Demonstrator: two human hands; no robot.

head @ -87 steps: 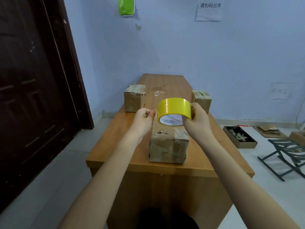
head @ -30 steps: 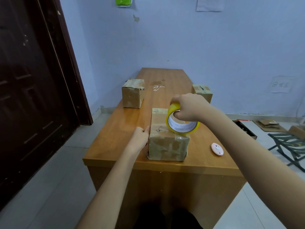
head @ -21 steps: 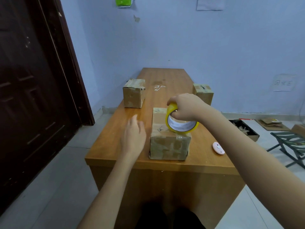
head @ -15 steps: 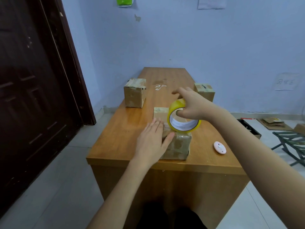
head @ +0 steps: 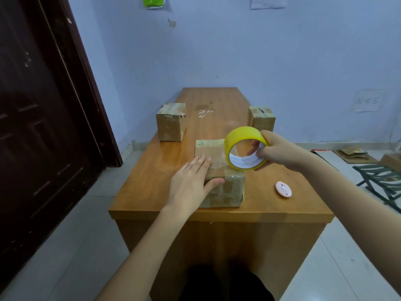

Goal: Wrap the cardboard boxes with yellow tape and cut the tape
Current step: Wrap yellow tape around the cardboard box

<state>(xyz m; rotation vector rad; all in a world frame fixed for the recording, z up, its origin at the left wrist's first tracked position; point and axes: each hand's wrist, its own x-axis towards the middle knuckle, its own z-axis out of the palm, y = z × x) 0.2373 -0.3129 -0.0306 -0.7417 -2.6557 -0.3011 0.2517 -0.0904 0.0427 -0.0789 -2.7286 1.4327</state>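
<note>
Wooden surface (head: 152, 177): first strip being laid on the near box (head: 219, 170).
Left hand (head: 191, 183) pressed flat on it; right hand (head: 275, 152) gripped the tape roll (head: 243, 135); pulling farther probably came next.

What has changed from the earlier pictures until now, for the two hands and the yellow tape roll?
The left hand left the roll, touched the near box's left side, and now lies flat on top of the near brown cardboard box. The right hand brought the yellow tape roll down from the air to the box's top right and still grips it. The two far cardboard boxes and the wooden table stayed.
</note>
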